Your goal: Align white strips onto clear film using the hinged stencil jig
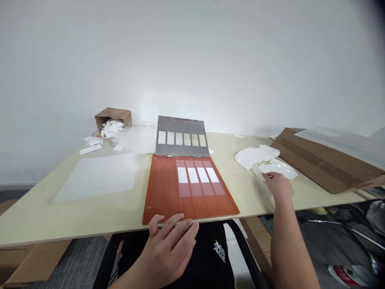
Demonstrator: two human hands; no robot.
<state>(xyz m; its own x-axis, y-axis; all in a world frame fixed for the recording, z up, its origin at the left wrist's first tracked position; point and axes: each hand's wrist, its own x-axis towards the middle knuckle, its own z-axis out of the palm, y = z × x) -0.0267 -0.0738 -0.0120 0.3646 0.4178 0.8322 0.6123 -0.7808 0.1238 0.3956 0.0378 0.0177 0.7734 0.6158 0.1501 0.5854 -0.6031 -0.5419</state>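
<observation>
An orange-brown plate (168, 192) lies on the pale table (45, 216) in front of me, with several white strips (197, 175) set in its grooves. A grey metal stencil (181, 125) with rectangular windows stands hinged up at its far edge. My left hand (168, 249) rests with fingers spread flat on the plate's near edge. My right hand (279, 185) reaches to the right, fingers on a pile of white slips (260, 157) and glossy white pieces (281, 168); whether it grips one is unclear.
A translucent sheet (99, 176) lies at the left. A tipped cardboard box (112, 117) spills white slips at the back left. Flat cardboard (325, 160) with plastic film covers the right end. A wall rises behind; shoes and chair legs are below right.
</observation>
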